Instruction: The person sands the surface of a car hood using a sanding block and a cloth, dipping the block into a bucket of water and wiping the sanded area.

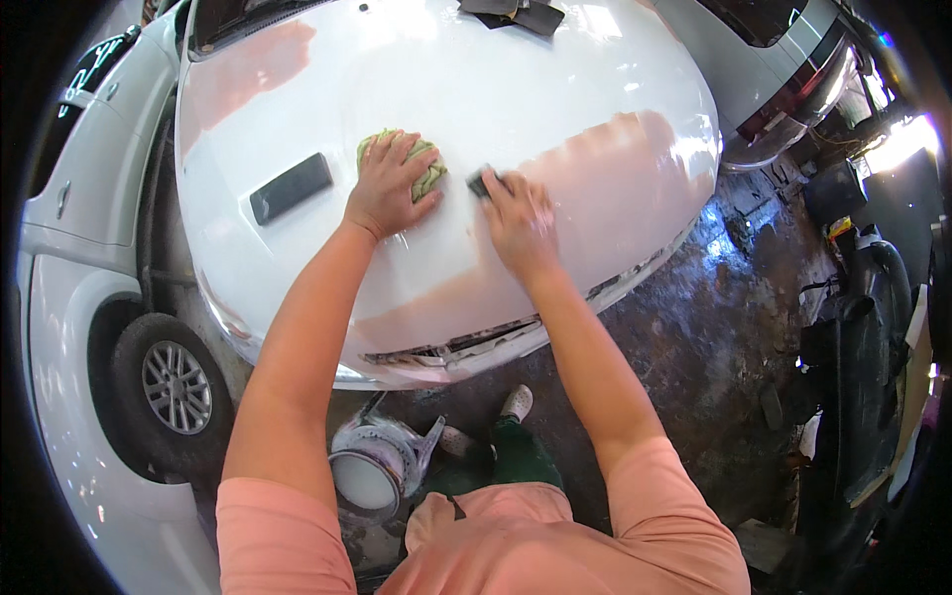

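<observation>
A white car hood (416, 59) with pinkish-brown patches spreads in front of me. My left hand (389, 188) presses on a crumpled yellow-green cloth (432, 175), its fingers curled over the top. To its right, my right hand (521, 220) grips a small dark sanding pad (480, 182) held against the hood, beside the left edge of a large pinkish patch (615, 178). The pad's underside is hidden. Left of my left hand, a dark grey rectangular block (291, 188) lies on the white surface.
Dark folded sheets (516, 16) rest at the hood's far side. By my feet stands a bucket (367, 481) of milky liquid. A white vehicle (89, 228) is close on the left, another car (783, 79) at far right. Dark parts (853, 367) are piled along the right.
</observation>
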`<action>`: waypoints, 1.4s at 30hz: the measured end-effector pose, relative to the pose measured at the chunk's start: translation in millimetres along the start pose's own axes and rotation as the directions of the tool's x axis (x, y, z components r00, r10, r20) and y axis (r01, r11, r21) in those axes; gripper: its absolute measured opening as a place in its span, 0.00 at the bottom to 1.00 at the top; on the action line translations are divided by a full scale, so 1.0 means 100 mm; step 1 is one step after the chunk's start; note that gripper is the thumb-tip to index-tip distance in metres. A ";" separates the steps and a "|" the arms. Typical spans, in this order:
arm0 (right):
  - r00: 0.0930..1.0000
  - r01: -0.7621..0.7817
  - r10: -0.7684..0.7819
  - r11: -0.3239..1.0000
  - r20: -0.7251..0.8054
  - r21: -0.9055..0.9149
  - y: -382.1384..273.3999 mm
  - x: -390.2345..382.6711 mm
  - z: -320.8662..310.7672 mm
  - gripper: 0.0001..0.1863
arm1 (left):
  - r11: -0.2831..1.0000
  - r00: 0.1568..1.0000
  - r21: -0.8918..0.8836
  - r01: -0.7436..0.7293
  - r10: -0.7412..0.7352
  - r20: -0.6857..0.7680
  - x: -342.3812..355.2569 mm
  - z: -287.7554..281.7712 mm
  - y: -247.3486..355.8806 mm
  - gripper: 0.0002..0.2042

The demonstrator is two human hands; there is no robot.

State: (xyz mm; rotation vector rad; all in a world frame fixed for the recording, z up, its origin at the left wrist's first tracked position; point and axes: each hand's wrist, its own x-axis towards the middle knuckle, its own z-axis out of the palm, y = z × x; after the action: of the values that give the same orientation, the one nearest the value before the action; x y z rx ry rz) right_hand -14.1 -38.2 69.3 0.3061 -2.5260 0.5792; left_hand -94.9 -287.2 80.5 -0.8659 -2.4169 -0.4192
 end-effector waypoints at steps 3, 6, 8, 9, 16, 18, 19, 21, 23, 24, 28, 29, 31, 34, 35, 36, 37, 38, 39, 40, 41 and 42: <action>0.999 -0.053 0.053 0.998 -0.001 -0.020 -0.08 0.06 0.11 0.29 | 1.000 1.000 -0.002 0.019 -0.019 0.003 -0.01 0.00 -0.01 0.29; 1.000 0.021 -0.020 0.999 -0.009 0.049 -0.04 -0.86 -0.01 0.30 | 0.999 0.999 0.010 0.041 -0.041 0.022 -0.06 -0.06 -0.04 0.29; 0.997 0.077 -0.077 0.995 -0.013 0.060 0.08 -1.23 -0.04 0.30 | 0.999 0.999 0.012 0.036 -0.036 0.022 0.00 -0.06 -0.03 0.29; 0.998 0.065 -0.064 0.997 -0.017 0.046 0.04 -1.06 -0.05 0.30 | 0.999 0.999 0.018 0.036 -0.036 0.031 -0.01 -0.07 -0.01 0.29; 0.997 -0.081 0.081 0.996 0.017 -0.023 -0.09 -0.03 0.08 0.28 | 0.999 0.999 0.017 0.028 -0.029 0.039 0.00 -0.02 0.02 0.29; 0.998 0.004 -0.002 1.000 -0.066 0.026 -0.09 -0.75 0.08 0.29 | 0.999 0.999 0.032 0.035 -0.037 0.040 -0.03 -0.09 -0.01 0.29; 0.998 0.015 -0.013 0.999 -0.059 0.034 -0.04 -1.03 0.07 0.30 | 0.999 0.999 0.029 0.035 -0.036 0.036 -0.02 -0.08 0.00 0.28; 0.997 0.049 -0.047 0.998 -0.056 0.036 0.01 -1.00 0.02 0.31 | 0.999 0.998 0.031 0.036 -0.037 0.046 -0.02 -0.07 0.01 0.29; 0.997 0.043 -0.042 0.999 -0.065 0.011 -0.03 -0.64 0.05 0.29 | 0.999 0.999 0.036 0.027 -0.029 0.046 -0.01 -0.08 0.00 0.29; 0.997 0.003 -0.003 1.000 -0.077 0.007 -0.05 -0.29 0.10 0.27 | 0.999 0.999 0.032 0.014 -0.015 0.041 0.01 -0.06 0.00 0.29; 0.987 -0.153 0.149 0.987 -0.064 -0.058 -0.06 0.35 0.19 0.24 | 1.000 0.999 0.006 -0.023 0.023 0.039 0.10 0.01 0.04 0.29; 0.985 -0.152 0.147 0.987 -0.086 -0.047 -0.12 0.19 0.26 0.24 | 0.999 0.999 0.039 -0.018 0.017 0.042 0.03 -0.01 -0.02 0.29; 0.976 -0.178 0.179 0.984 -0.126 0.025 -0.24 -0.33 0.20 0.27 | 0.998 0.998 0.058 -0.027 0.024 0.054 -0.05 -0.05 -0.09 0.29; 0.963 -0.175 0.159 0.983 -0.219 -0.053 0.10 -1.45 0.08 0.27 | 0.997 0.998 0.065 -0.032 0.029 0.052 0.01 -0.10 -0.01 0.29; 0.961 -0.158 0.140 0.986 -0.237 -0.056 0.16 -1.62 -0.02 0.27 | 0.997 0.998 0.064 -0.038 0.035 0.052 0.02 -0.06 0.00 0.29; 0.956 -0.165 0.149 0.985 -0.253 -0.045 0.18 -1.67 0.03 0.26 | 0.997 0.998 0.066 -0.044 0.041 0.051 0.03 -0.04 0.02 0.29; 0.950 -0.172 0.157 0.985 -0.269 -0.034 0.20 -1.71 0.09 0.26 | 0.997 0.997 0.068 -0.041 0.036 0.069 0.03 -0.03 0.03 0.29; 0.943 -0.184 0.168 0.983 -0.287 -0.028 0.19 -1.67 0.05 0.26 | 0.996 0.996 0.069 -0.058 0.053 0.069 0.06 -0.01 0.04 0.29; 0.929 -0.186 0.163 0.982 -0.331 -0.040 0.11 -1.39 0.08 0.24 | 0.994 0.995 0.075 -0.077 0.072 0.075 0.06 -0.01 0.02 0.29; 0.926 -0.217 0.211 0.976 -0.313 0.016 -0.04 -1.03 0.05 0.25 | 0.992 0.993 0.083 -0.095 0.088 0.082 0.05 0.00 -0.02 0.29; 0.941 -0.250 0.250 0.968 -0.229 0.030 -0.20 -0.64 0.00 0.23 | 0.988 0.992 0.104 -0.111 0.103 0.080 0.03 -0.01 -0.06 0.29; 0.924 -0.186 0.190 0.982 -0.332 0.044 -0.20 -0.34 0.13 0.22 | 0.986 0.988 0.092 -0.139 0.131 0.085 0.07 0.03 -0.06 0.29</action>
State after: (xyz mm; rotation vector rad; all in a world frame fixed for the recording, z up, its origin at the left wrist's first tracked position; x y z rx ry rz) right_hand 14.6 -58.2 47.8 -0.0339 -2.2333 0.6594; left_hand -104.4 -286.8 81.5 -1.0129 -2.4091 -0.2175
